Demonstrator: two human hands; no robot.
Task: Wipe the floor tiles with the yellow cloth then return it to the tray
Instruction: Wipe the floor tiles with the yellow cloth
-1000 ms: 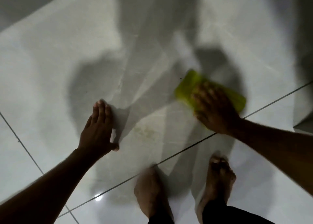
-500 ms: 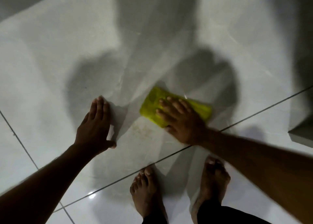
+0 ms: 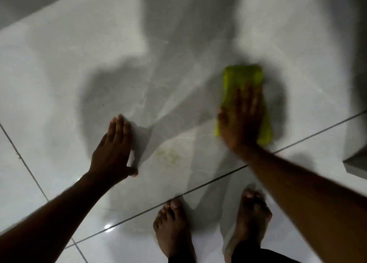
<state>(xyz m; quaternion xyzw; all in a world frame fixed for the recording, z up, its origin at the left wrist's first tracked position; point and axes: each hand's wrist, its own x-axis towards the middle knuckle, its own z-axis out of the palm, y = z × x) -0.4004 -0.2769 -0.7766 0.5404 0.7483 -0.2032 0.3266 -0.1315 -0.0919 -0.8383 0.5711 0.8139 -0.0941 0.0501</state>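
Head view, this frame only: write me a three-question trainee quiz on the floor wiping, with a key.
1. True or false: the left hand is pressing the yellow cloth.
2. Multiple choice: where is the faint brownish stain on the tile? A) under the cloth B) between the two hands, nearer the left hand C) beside the right foot
3. Fill in: the right hand lies flat on the near part of the cloth, and the far part shows past the ____.

Key
1. False; the left hand rests flat on bare tile.
2. B
3. fingers
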